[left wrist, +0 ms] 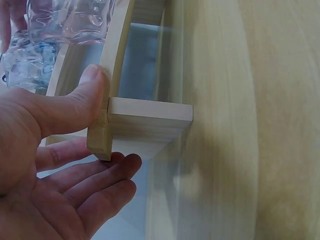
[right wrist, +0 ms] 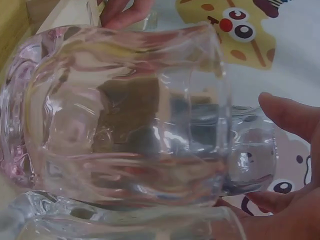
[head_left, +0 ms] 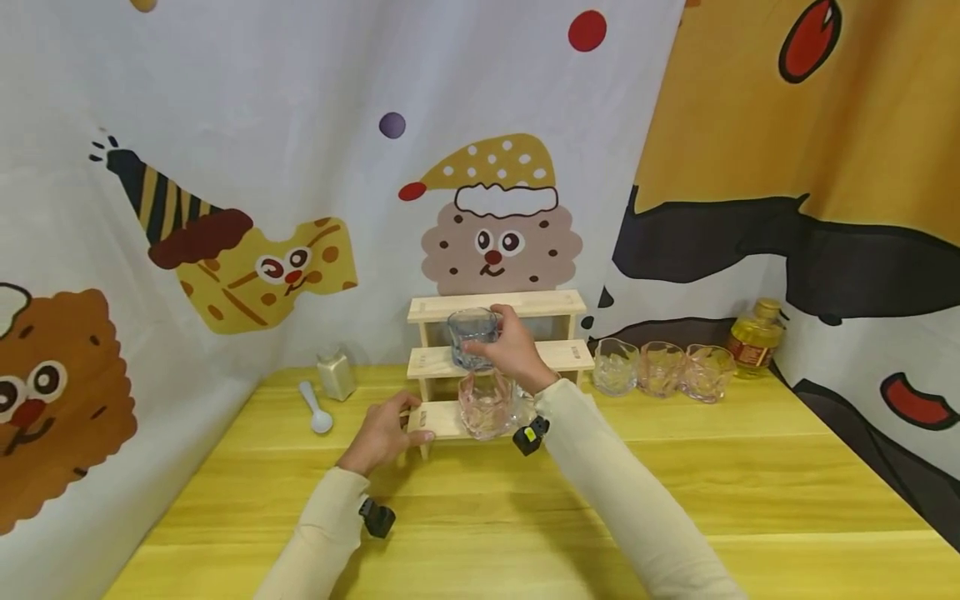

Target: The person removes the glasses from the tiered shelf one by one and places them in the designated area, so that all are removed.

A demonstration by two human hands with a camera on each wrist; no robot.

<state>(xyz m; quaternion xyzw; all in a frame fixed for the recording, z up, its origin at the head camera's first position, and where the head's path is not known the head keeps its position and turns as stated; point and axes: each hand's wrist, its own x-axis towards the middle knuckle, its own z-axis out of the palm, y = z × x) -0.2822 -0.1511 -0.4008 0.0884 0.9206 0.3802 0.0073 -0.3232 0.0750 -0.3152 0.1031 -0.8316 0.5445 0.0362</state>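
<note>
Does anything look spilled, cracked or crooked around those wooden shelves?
Nothing stands out: no spill or crack shows. The pink glass stands upright on the lowest shelf, whose end the left hand grips; the right hand holds a blue-grey glass about upright.

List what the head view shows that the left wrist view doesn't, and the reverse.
Only the head view: the spoon, the yellow bottle and the row of three glasses.
Only the left wrist view: the palm of the left hand.
Both: the wooden shelf, the pink glass, the bluish glass, the left hand and the right hand, cropped in the left wrist view.
</note>
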